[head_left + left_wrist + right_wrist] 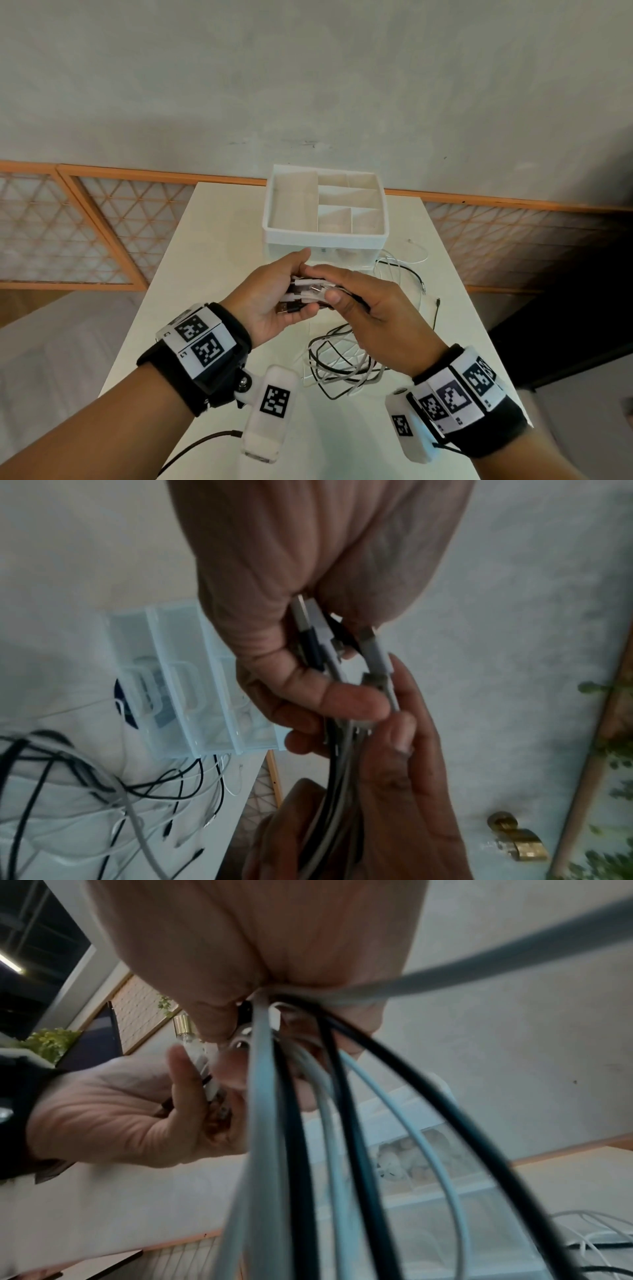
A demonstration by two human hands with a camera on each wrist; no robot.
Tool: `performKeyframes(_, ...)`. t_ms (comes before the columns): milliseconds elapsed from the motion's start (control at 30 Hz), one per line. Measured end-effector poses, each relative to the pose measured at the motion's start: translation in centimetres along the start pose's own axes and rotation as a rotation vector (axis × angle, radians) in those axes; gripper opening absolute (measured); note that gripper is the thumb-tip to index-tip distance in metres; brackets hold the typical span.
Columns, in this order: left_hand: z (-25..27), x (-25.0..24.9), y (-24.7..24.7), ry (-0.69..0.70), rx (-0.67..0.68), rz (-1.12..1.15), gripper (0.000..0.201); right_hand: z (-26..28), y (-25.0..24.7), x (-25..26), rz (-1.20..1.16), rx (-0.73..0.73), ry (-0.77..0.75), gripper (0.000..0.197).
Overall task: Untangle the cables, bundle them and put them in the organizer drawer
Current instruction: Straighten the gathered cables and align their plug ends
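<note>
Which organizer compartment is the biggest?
The long compartment along the left side of the organizer; it spans the tray front to back, while the others on the right are shorter cells.

White table (219,260), seen from the near end; at its far end stands a white organizer (274,236) with an open divided top tray; loose black and white cables (342,363) lie tangled on the tabletop in front of and right of it.

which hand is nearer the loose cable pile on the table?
Right. The right hand is above the cable pile, with cables hanging from its grip down into it. The left hand holds the plug ends, up and off to the pile's left.
</note>
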State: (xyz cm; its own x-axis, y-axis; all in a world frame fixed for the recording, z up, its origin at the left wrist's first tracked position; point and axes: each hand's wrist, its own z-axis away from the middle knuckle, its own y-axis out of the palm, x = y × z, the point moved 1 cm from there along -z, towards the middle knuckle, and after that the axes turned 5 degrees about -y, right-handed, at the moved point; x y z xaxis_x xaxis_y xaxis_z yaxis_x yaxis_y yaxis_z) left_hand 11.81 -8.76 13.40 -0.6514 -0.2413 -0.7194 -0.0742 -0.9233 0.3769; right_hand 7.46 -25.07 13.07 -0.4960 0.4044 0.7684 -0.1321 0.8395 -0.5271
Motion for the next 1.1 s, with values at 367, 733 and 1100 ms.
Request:
performKeyframes(367, 0.3, 1.2, -0.3, 0.119, 0.188, -0.252, 0.022, 0.2, 0.2, -1.1, -0.013, 0.138, 0.144, 0.059)
performKeyframes(733, -0.2, 0.5, -0.3, 0.065, 0.065, -0.14, 0.045, 0.0, -1.0, -1.6, -0.39, -0.209, 0.276, 0.009)
performKeyframes(1100, -0.4, 0.2, -0.1, -0.008, -0.023, -0.174, 0.041, 0.3, -0.7, -1.4, -0.405, -0.203, 0.285, 0.021)
